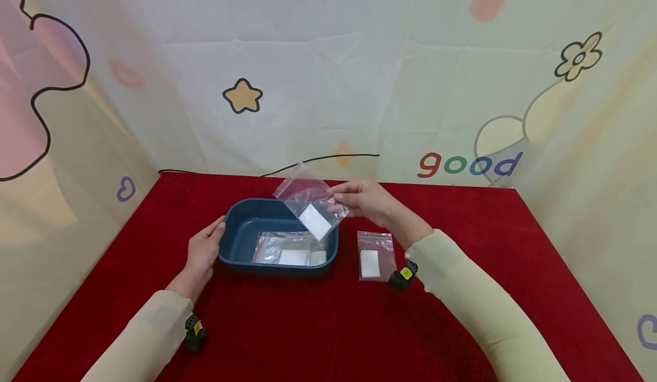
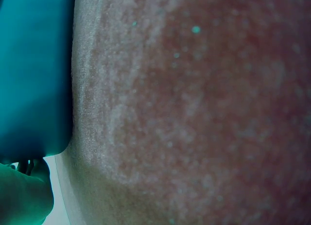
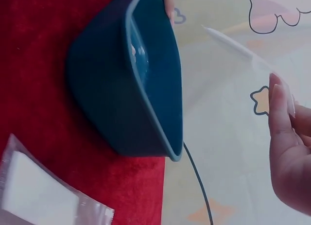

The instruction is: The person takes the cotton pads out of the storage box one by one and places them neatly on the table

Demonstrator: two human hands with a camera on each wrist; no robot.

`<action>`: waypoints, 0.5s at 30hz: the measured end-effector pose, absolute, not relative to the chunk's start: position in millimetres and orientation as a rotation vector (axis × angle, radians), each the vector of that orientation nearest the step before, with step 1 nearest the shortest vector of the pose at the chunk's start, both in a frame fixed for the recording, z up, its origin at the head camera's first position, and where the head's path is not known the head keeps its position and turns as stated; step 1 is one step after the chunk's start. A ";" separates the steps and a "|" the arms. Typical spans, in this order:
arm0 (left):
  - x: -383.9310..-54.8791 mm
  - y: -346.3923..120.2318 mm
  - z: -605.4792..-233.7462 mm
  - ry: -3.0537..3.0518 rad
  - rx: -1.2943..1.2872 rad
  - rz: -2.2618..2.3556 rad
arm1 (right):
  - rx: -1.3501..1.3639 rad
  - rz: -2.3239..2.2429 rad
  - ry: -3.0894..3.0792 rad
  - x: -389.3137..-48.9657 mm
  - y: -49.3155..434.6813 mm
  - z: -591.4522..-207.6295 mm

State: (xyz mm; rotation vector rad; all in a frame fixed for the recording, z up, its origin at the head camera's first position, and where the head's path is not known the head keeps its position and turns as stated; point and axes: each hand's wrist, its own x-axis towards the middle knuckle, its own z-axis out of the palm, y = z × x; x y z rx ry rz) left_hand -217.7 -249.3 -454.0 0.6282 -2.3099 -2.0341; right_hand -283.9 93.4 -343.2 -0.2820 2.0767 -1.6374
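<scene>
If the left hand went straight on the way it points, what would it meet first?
The blue tub: the left hand already touches its left end, so moving on would probably push against it, though exact finger depth is unclear.

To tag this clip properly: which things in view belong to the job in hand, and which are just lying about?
Likely part of the job:
raised zip bag with white insert, pinched by the right hand
blue tub, touched by the left hand
zip bags in the tub
zip bag on the table

Apparently just setting or gear:
red cloth
printed backdrop
wrist-worn cameras
</scene>
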 end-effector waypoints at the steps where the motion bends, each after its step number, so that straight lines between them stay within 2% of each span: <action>1: -217.8 -249.5 -454.0 -2.312 0.628 -2.032 | -0.265 -1.660 2.063 -281.6 95.0 -344.1; 15: -217.7 -249.2 -453.4 -2.313 0.624 -2.022 | -0.119 -1.846 1.998 -256.8 116.0 -370.2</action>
